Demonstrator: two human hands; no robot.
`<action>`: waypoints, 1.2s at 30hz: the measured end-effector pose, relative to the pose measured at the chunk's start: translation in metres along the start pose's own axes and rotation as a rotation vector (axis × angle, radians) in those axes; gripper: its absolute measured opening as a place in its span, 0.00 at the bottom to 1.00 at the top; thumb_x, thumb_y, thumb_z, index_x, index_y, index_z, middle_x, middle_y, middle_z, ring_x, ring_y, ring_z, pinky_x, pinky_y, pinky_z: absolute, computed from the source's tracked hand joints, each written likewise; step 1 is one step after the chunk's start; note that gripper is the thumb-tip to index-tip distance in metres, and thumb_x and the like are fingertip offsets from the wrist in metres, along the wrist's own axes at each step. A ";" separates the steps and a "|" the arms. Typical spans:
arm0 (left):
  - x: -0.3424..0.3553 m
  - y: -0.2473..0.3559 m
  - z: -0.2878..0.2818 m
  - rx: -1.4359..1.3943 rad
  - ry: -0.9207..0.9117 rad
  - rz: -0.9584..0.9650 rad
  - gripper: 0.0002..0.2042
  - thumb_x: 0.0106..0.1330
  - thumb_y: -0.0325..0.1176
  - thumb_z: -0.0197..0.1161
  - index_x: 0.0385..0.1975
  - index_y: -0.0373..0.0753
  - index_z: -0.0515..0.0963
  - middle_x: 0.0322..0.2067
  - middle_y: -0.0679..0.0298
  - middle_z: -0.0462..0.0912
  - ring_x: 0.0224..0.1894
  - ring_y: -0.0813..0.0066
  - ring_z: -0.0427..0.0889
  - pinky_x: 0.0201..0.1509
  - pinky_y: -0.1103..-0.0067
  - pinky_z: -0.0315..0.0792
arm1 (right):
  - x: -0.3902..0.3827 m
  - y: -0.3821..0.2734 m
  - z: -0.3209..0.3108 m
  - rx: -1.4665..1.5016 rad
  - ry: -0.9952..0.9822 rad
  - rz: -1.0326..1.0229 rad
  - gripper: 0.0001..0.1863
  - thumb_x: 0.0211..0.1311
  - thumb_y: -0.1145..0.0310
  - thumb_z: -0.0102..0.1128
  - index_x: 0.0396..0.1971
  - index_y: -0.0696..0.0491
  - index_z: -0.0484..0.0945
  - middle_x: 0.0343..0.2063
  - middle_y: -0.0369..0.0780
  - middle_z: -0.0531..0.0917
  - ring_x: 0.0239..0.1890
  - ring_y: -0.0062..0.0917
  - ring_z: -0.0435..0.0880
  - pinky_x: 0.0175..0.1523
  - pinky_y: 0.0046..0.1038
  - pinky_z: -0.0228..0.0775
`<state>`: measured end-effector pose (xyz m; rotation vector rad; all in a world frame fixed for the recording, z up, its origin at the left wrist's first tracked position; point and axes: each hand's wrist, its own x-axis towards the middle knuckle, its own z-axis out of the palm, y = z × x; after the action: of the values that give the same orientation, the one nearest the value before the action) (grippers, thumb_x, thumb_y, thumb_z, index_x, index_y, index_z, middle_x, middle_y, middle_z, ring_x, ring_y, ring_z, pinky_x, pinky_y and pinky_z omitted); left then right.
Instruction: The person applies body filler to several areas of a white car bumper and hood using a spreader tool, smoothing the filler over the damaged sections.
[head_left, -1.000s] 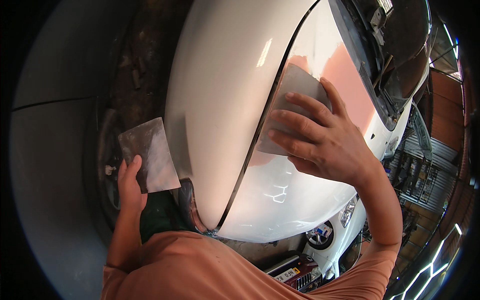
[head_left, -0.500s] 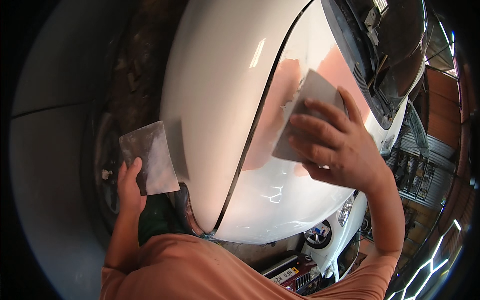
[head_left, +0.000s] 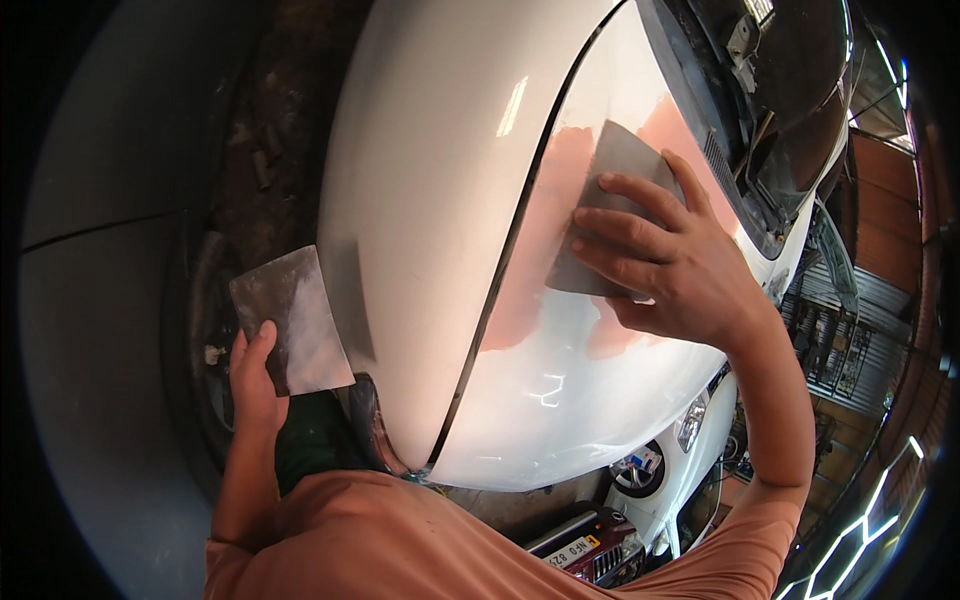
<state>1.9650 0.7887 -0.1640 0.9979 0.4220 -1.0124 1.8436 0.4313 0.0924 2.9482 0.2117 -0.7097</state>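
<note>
Gripping right hand (head_left: 680,262): spread fingers hold a grey sheet (head_left: 618,158) against the white car panel (head_left: 520,425), overlapping pink patches (head_left: 556,205).
Left hand (head_left: 256,388): pinches a thin plate (head_left: 300,325), well left of that panel.
Sheet edge: could gouge a patch if uneven pressure tilts it.
Hands: two; sheet, one; plate, one; patches, at least two.

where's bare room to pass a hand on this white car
Bare: the white panel left of the dark seam, and the white stretch right of it, below the pink patches. Crowded: around the right hand and its gray sheet.
</note>
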 end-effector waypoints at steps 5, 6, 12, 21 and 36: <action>-0.004 0.003 0.008 0.005 -0.024 -0.040 0.19 0.73 0.34 0.55 0.60 0.35 0.70 0.53 0.61 0.79 0.54 0.69 0.79 0.60 0.71 0.72 | -0.010 -0.006 -0.017 -0.038 -0.064 0.032 0.29 0.39 0.64 0.78 0.49 0.36 0.83 0.59 0.29 0.75 0.70 0.31 0.65 0.76 0.60 0.47; -0.003 0.002 0.008 0.005 -0.032 -0.036 0.19 0.73 0.34 0.55 0.60 0.35 0.70 0.53 0.61 0.79 0.54 0.69 0.79 0.60 0.71 0.72 | -0.008 -0.006 -0.017 -0.051 -0.030 0.015 0.29 0.39 0.64 0.78 0.49 0.36 0.82 0.59 0.29 0.75 0.70 0.31 0.65 0.76 0.60 0.47; -0.004 0.005 0.007 0.005 -0.025 -0.029 0.19 0.72 0.34 0.56 0.59 0.35 0.71 0.52 0.61 0.79 0.53 0.69 0.79 0.59 0.72 0.72 | 0.009 -0.002 -0.004 -0.020 0.052 0.002 0.24 0.43 0.64 0.74 0.46 0.39 0.84 0.57 0.27 0.77 0.69 0.28 0.66 0.75 0.56 0.50; -0.035 0.015 0.017 -0.032 -0.089 0.053 0.16 0.72 0.33 0.58 0.56 0.35 0.73 0.49 0.62 0.81 0.50 0.70 0.80 0.58 0.73 0.73 | -0.083 -0.061 -0.031 0.244 0.197 0.277 0.33 0.37 0.64 0.75 0.51 0.47 0.81 0.58 0.44 0.73 0.66 0.43 0.68 0.71 0.52 0.52; -0.191 -0.055 0.077 0.213 -0.568 0.017 0.14 0.75 0.34 0.58 0.56 0.37 0.73 0.52 0.64 0.79 0.50 0.75 0.79 0.59 0.74 0.73 | -0.235 -0.392 0.167 2.195 2.105 0.541 0.38 0.67 0.53 0.57 0.73 0.49 0.54 0.71 0.45 0.61 0.72 0.48 0.58 0.63 0.71 0.57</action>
<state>1.8113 0.8110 -0.0174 0.8499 -0.1656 -1.2877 1.4998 0.7696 0.0268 -0.5195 0.6674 -1.3697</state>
